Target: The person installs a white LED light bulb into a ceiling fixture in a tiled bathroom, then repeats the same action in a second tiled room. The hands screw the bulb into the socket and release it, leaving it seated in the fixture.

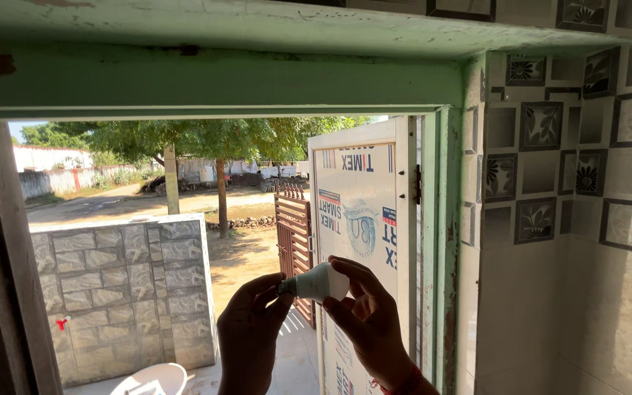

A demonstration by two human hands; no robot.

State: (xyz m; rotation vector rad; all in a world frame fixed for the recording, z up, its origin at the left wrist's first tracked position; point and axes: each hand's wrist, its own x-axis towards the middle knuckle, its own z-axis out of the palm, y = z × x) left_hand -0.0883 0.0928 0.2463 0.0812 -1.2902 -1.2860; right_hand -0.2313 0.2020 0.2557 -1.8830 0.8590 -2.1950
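Both hands up in the doorway, holding a white light bulb [319, 281] btwn them, low centre of view. Right hand [366, 314] wraps the bulb's rounded white end: thumb over the top, fingers curled underneath, closed snug on it. Left hand [250, 329] pinches the dark metal base at the bulb's left tip w/ thumb and fingertips, narrow grip, rest of fingers folded in. Bulb lies roughly horizontal, base pointing left. Red thread band [398, 383] on the right wrist, at the bottom edge.

Just behind the hands: white door [363, 190], swung open, printed film on its face, hinged to a pale green frame [444, 241] w/ chipped paint. Green lintel [213, 84] across the top. Right of frame, wall of patterned grey tiles [543, 175] above plainer cream ones. Dark wood post [9, 256] on the left edge.

Below, outside: white plastic chair [159, 379], only partly in view. Beyond it a grey stone-block wall [122, 292], then a reddish slatted gate [294, 238] next to the door.

Farther out: dirt yard in sun, tree trunks [222, 197] w/ green canopy, low whitewashed boundary wall [49, 175] at the back.
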